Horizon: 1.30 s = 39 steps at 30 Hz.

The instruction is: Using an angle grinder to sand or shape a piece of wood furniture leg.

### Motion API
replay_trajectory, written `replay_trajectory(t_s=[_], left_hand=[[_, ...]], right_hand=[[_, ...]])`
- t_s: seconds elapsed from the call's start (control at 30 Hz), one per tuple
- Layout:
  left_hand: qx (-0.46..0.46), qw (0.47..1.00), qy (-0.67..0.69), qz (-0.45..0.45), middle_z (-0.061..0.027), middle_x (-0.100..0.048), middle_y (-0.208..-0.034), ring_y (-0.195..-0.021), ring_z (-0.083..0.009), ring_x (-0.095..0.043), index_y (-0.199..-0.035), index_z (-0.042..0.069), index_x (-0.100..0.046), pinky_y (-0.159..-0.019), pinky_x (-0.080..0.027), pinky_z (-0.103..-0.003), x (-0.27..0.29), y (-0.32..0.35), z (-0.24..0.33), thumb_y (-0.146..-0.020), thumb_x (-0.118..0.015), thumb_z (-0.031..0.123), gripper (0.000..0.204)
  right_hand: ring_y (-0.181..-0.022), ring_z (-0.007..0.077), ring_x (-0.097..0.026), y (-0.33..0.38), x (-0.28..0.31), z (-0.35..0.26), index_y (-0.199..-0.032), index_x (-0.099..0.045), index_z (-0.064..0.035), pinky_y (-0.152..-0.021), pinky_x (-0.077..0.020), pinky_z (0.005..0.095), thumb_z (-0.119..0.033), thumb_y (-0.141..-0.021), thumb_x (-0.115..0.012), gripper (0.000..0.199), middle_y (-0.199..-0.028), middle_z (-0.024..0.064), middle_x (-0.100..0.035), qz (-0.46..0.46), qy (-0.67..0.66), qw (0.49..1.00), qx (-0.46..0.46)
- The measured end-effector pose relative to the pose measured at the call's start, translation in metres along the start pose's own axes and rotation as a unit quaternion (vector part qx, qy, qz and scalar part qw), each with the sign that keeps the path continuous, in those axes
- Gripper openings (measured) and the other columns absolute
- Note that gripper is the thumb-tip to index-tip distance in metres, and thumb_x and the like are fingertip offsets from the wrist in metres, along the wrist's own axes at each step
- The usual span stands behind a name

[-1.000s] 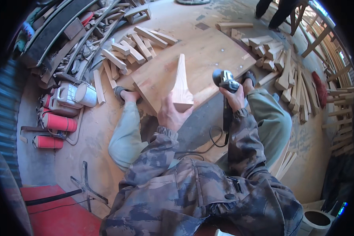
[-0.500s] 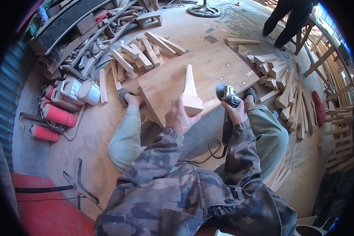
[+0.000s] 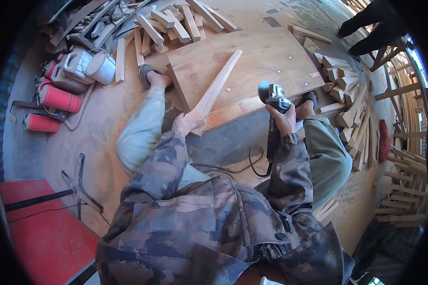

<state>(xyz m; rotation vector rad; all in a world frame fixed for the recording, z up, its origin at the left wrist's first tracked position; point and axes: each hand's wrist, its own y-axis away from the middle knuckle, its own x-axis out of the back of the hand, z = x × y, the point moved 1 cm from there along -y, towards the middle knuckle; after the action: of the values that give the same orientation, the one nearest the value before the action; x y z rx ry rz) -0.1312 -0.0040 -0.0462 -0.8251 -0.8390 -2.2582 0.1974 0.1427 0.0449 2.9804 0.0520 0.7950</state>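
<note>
My left hand (image 3: 186,124) is closed round the wide near end of a tapered wooden leg (image 3: 215,89). The leg slants away to the right, its narrow end over a low plywood board (image 3: 257,52). In my right hand (image 3: 284,119) is an angle grinder (image 3: 276,97), its round disc at the upper left, above the board's near right part. The grinder's dark body runs down toward me, and a black cable (image 3: 245,167) loops from it across the floor. The disc and the leg are apart.
Rough wooden pieces (image 3: 173,23) lie heaped beyond the board's far left. Tapered legs (image 3: 352,102) are piled on the right. Red canisters (image 3: 59,98) and a white bucket (image 3: 101,68) stand at left. Another person (image 3: 373,31) is at the far right. My feet flank the board.
My left hand has moved left and nearer to me, turning the leg so it slants to the right with its long side showing. My right hand keeps the grinder in much the same place.
</note>
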Motion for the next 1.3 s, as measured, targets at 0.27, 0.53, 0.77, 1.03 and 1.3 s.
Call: replay_trajectory(t_s=[0.27, 0.53, 0.77, 1.03, 1.3], left_hand=[[-0.297, 0.914, -0.231, -0.15, -0.015, -0.061, -0.107, -0.102, -0.0325, -0.06, -0.109, 0.003, -0.06, -0.088, -0.049, -0.04, 0.06, 0.004, 0.0, -0.048, -0.089, 0.036, 0.075], [-0.264, 0.9, -0.288, -0.196, -0.014, -0.056, -0.111, -0.106, -0.0332, -0.057, -0.116, 0.009, -0.055, -0.091, -0.048, -0.042, 0.05, -0.004, -0.012, -0.052, -0.089, 0.03, 0.076], [-0.267, 0.902, -0.279, -0.193, -0.0151, -0.057, -0.108, -0.105, -0.0346, -0.057, -0.115, 0.007, -0.054, -0.088, -0.048, -0.042, 0.048, 0.006, -0.002, -0.056, -0.088, 0.022, 0.07], [-0.278, 0.899, -0.288, -0.177, -0.0162, -0.056, -0.107, -0.104, -0.0341, -0.056, -0.12, 0.002, -0.05, -0.088, -0.048, -0.042, 0.059, 0.016, 0.001, -0.057, -0.088, 0.025, 0.077], [-0.27, 0.888, -0.346, -0.137, -0.0139, -0.053, -0.108, -0.104, -0.0322, -0.056, -0.124, 0.002, -0.044, -0.086, -0.049, -0.04, 0.049, 0.032, 0.01, -0.063, -0.085, 0.028, 0.078]], right_hand=[[-0.107, 0.0317, -0.06, 0.04, -0.021, -0.033, -0.125, -0.043, -0.0002, -0.09, -0.0462, 0.0385, -0.035, -0.068, -0.08, 0.076, -0.112, 0.0215, -0.061, -0.136, 0.068, 0.987, 0.054], [-0.1, 0.0395, -0.061, 0.081, -0.079, -0.045, -0.131, -0.035, -0.0021, -0.084, -0.0492, 0.0431, -0.031, -0.07, -0.078, 0.081, -0.105, 0.0252, -0.063, -0.247, 0.093, 0.962, 0.069], [-0.096, 0.0395, -0.063, 0.1, -0.098, -0.064, -0.135, -0.031, -0.0009, -0.081, -0.0496, 0.0448, -0.032, -0.071, -0.076, 0.084, -0.099, 0.026, -0.063, -0.288, 0.162, 0.941, 0.077], [-0.091, 0.0408, -0.064, 0.033, -0.046, -0.027, -0.128, -0.034, -0.0023, -0.077, -0.0504, 0.045, -0.033, -0.066, -0.08, 0.084, -0.095, 0.0251, -0.064, -0.156, 0.232, 0.958, 0.058], [-0.094, 0.0413, -0.063, 0.012, -0.039, -0.014, -0.126, -0.034, 0.0005, -0.081, -0.0502, 0.0435, -0.035, -0.071, -0.079, 0.079, -0.097, 0.0268, -0.063, -0.123, 0.198, 0.972, 0.035]])
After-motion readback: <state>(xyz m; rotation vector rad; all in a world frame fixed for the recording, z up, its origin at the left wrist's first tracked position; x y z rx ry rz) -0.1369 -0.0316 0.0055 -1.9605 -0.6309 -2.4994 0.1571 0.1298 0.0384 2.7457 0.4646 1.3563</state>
